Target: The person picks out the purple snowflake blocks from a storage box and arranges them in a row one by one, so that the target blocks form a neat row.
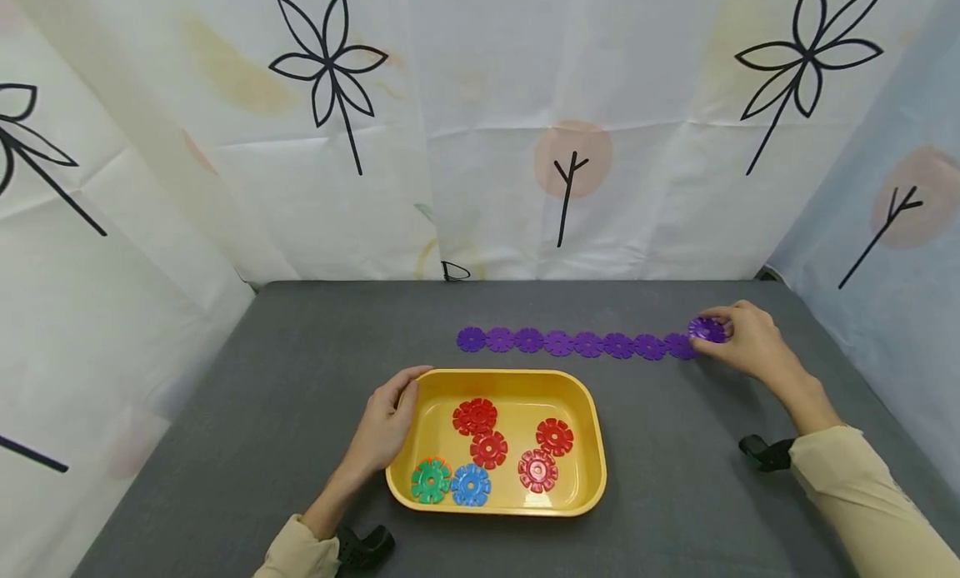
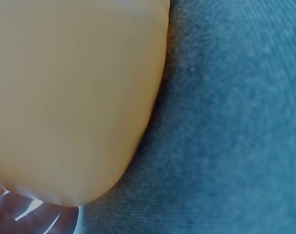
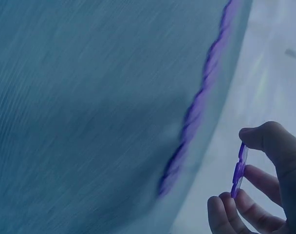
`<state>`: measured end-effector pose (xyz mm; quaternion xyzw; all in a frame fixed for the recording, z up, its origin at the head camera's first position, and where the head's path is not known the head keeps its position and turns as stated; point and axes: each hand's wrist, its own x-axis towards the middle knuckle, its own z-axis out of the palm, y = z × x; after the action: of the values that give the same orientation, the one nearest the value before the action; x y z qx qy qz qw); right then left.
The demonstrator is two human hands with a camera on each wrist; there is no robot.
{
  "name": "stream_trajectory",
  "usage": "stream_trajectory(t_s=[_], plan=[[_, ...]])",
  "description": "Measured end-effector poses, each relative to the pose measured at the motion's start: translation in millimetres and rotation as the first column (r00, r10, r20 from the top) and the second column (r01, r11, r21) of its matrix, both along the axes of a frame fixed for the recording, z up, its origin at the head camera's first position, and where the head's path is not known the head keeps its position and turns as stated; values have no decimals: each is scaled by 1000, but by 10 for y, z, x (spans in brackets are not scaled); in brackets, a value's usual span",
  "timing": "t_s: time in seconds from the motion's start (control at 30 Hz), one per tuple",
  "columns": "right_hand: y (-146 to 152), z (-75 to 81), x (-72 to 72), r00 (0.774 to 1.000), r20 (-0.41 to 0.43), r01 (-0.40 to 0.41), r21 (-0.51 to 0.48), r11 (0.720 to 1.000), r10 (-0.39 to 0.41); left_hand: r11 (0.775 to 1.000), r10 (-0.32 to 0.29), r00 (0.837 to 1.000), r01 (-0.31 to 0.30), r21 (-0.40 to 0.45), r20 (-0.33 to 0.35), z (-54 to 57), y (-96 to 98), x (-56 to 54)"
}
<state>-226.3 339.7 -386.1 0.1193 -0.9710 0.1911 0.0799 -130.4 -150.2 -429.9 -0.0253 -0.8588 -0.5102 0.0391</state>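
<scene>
My right hand (image 1: 750, 341) pinches a purple flower-shaped disc (image 1: 707, 330) between thumb and fingers. In the right wrist view this disc (image 3: 239, 170) is edge-on, held apart from the row of purple discs (image 3: 199, 107). That row (image 1: 558, 343) runs left across the far part of the table, its discs edge to edge or slightly overlapping. My left hand (image 1: 386, 420) grips the upper left rim of a yellow tray (image 1: 592, 445); some of its fingers are hidden. A large pale surface (image 2: 70, 97) fills much of the left wrist view.
Inside the tray lie several red discs (image 1: 489, 450), a green disc (image 1: 431, 480) over an orange one, and a blue disc (image 1: 471, 485). The grey table (image 1: 315, 345) ends at a white patterned cloth (image 1: 480, 186) behind and at the sides.
</scene>
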Motion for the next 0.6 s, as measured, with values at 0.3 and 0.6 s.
stream_trajectory(t_s=[0.3,0.6], plan=[[487,-160,-46,984,124,126,15,992,-127,1000,-2,1000,2,1,-9,-14,0,-7],[656,-257,-13,961,224,158,42,987,-164,1000,-11,1000,11,20,6,-20,-3,-7]])
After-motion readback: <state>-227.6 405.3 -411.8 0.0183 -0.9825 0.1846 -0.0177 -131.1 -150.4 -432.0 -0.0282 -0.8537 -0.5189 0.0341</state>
